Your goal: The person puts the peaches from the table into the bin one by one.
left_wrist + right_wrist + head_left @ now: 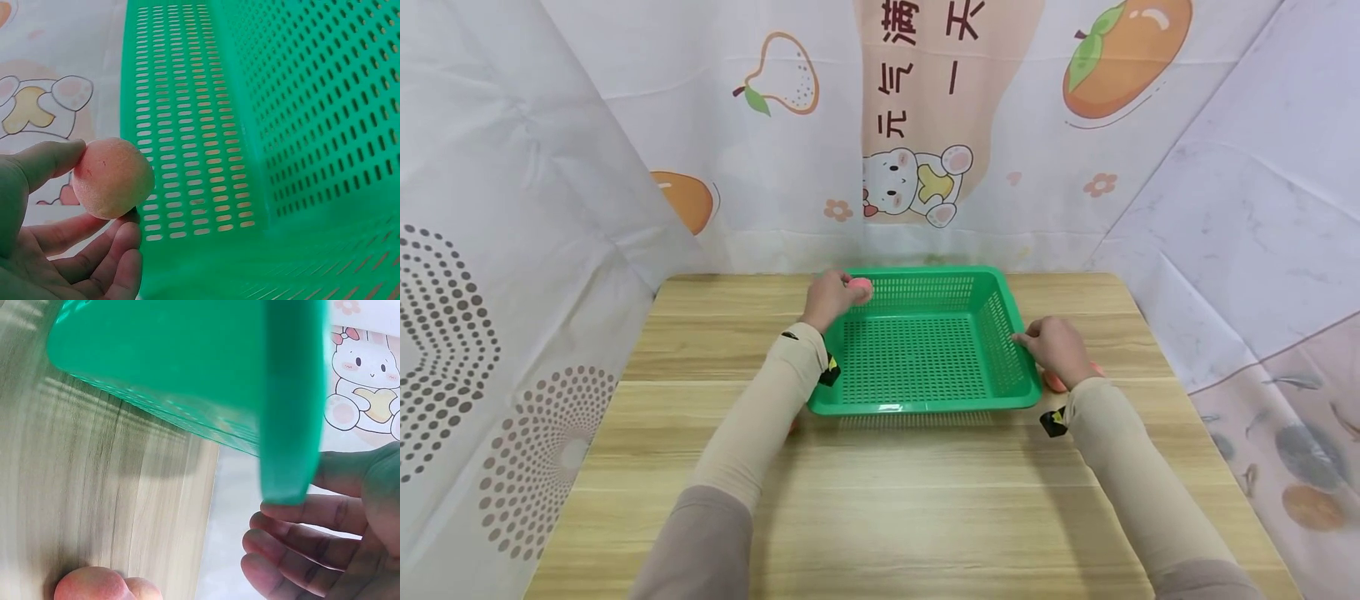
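Observation:
A green plastic basket (917, 407) with slotted walls and floor is near the back of the table. Above its back left corner, my left hand (827, 302) pinches a peach (861, 291) between thumb and fingers; the left wrist view shows this pinkish peach (112, 178) close to the slotted wall. On the right side, my right hand (1062, 348) grips the basket's rim between thumb and index finger, the other fingers spread below it in the right wrist view. Beside that hand, peaches (1055, 382) lie on the table, partly hidden by hand and wrist.
The wood-grain table (910, 508) reaches back to a printed cloth (760, 167). A sliver of something reddish (793, 425) shows by the basket's front left corner, mostly hidden by the left arm. Black wrist cameras (1054, 423) sit on both wrists.

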{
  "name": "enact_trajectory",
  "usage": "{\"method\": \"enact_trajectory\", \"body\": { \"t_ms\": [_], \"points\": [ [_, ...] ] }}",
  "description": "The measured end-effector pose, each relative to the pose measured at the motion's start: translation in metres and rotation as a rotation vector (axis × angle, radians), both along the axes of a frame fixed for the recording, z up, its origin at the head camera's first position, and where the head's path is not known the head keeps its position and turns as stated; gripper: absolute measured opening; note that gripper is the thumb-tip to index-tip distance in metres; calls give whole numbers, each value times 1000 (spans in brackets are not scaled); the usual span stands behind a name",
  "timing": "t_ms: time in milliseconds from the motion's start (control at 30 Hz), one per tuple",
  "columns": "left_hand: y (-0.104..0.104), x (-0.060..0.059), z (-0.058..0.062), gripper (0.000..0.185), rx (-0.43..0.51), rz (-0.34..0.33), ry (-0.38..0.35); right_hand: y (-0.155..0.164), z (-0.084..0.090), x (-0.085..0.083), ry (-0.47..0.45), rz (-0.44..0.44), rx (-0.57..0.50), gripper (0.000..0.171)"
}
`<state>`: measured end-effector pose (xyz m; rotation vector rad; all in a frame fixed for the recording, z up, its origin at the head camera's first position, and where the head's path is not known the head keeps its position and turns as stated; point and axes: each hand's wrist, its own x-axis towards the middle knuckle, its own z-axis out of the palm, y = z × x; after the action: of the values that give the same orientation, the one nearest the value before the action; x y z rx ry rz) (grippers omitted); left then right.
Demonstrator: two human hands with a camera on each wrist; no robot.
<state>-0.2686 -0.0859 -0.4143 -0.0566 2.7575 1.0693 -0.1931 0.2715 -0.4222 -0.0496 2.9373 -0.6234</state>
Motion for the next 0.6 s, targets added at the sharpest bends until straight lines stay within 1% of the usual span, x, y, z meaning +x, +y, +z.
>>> {"method": "enact_trajectory", "body": {
  "t_ms": [100, 267, 300, 467, 600],
  "points": [
    [4, -1, -6, 49, -30, -12, -9, 2, -1, 0, 6, 5, -1, 36],
    [5, 0, -13, 48, -36, 7, -34, 1, -1, -2, 17, 13, -8, 36],
    [6, 0, -14, 46, -27, 10, -32, 1, -1, -2, 18, 11, -10, 36],
    [9, 1, -17, 38, -46, -9, -1, 2, -1, -2, 14, 7, -15, 35],
    [13, 2, -20, 43, -71, -34, -6, 2, -1, -2, 9, 5, -9, 35]
  ]
}}
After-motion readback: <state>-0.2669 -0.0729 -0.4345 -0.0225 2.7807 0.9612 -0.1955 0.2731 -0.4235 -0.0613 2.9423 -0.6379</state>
